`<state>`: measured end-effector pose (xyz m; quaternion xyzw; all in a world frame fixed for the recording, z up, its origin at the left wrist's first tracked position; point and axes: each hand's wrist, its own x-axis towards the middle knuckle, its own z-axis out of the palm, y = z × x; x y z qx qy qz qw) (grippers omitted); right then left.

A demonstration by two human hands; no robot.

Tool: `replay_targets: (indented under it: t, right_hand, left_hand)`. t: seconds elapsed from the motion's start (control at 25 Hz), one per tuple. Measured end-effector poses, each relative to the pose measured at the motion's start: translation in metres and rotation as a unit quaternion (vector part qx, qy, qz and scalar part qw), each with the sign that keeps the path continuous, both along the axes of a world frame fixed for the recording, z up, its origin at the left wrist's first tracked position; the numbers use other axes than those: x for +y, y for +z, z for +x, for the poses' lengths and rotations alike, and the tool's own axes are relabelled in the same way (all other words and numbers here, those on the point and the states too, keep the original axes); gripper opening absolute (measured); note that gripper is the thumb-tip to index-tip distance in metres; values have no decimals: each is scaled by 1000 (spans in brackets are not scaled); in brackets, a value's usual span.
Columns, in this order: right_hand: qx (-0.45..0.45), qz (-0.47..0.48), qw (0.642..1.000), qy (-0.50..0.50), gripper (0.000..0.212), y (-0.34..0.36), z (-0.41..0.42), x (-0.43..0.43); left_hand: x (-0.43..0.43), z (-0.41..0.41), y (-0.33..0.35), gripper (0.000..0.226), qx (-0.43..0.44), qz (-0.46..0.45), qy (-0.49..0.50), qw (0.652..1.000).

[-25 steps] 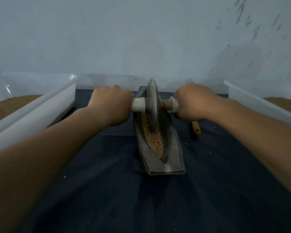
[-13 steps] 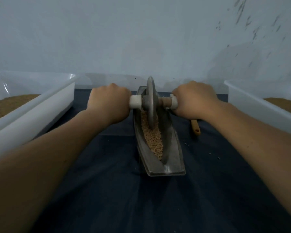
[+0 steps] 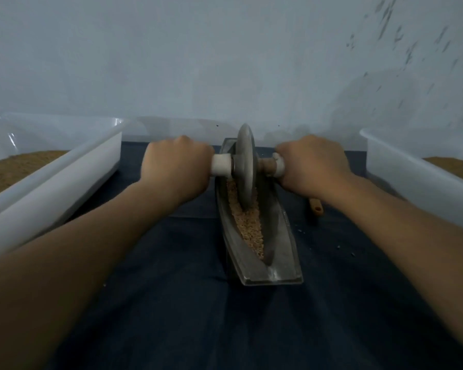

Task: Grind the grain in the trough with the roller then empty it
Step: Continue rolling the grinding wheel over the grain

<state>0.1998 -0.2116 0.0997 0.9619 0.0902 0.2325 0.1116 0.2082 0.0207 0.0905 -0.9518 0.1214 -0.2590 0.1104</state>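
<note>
A grey boat-shaped trough lies lengthwise on the dark cloth in the middle of the view. Tan grain fills its groove. The roller, a grey disc on a crosswise axle, stands upright in the groove at the trough's far half. My left hand grips the white left end of the axle. My right hand grips the right end. Both fists hide most of the handles.
A white tub with tan grain stands at the left, another white tub with grain at the right. A small orange-brown handle lies on the cloth right of the trough. A pale wall rises close behind. Loose crumbs dot the cloth.
The roller has moved away from me along the groove toward the trough's far end, with both hands travelling with it. More grain shows on the near side.
</note>
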Motion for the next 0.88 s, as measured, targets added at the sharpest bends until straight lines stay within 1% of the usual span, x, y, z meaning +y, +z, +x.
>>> replay_targets:
  t: [0.08,0.16,0.2,0.24,0.32,0.36,0.4,0.48,0.56,0.64,0.72,0.8,0.84,0.88]
  right_hand:
    - [5,31,999,-15,18,0,14,5]
    - [11,25,1000,-8,18,-2,4,-1]
    - [-2,10,1000,13,18,-3,-9,-7]
    - [-45,-17,998,47,20,-4,-25,-13]
    - [-134,-54,984,103,23,-3,-60,-22]
    - [-149,-59,980,115,23,-1,-67,-24]
    - [-143,-64,981,113,24,1,-65,-24]
    - [-93,-74,991,65,25,0,-46,-16]
    - [-44,-32,999,1,21,-4,-10,-2]
    - [-10,22,999,-22,15,0,17,9]
    - [27,45,998,-18,16,4,19,9]
    - [66,46,997,12,21,4,-3,-3]
    - [44,25,998,43,22,1,-20,-10]
    - [-13,-4,997,76,24,-1,-39,-15]
  left_hand:
    - [-10,11,9,13,-1,-1,11,1000]
    - [-8,3,11,12,14,13,-6,1000]
    - [-1,-7,9,10,20,13,-23,999]
    - [9,-19,6,10,20,11,-45,999]
    - [27,-43,1,15,-5,3,-103,995]
    - [30,-49,4,16,-6,4,-116,993]
    - [30,-47,6,17,7,10,-112,994]
    - [22,-32,1,15,46,2,-68,997]
    - [5,-2,-2,12,22,7,-19,1000]
    - [-9,22,7,16,12,10,7,1000]
    - [-13,25,18,16,19,28,4,999]
    - [-5,9,21,14,58,43,-35,997]
    - [4,-4,19,12,69,46,-64,995]
    - [13,-17,14,10,59,49,-97,992]
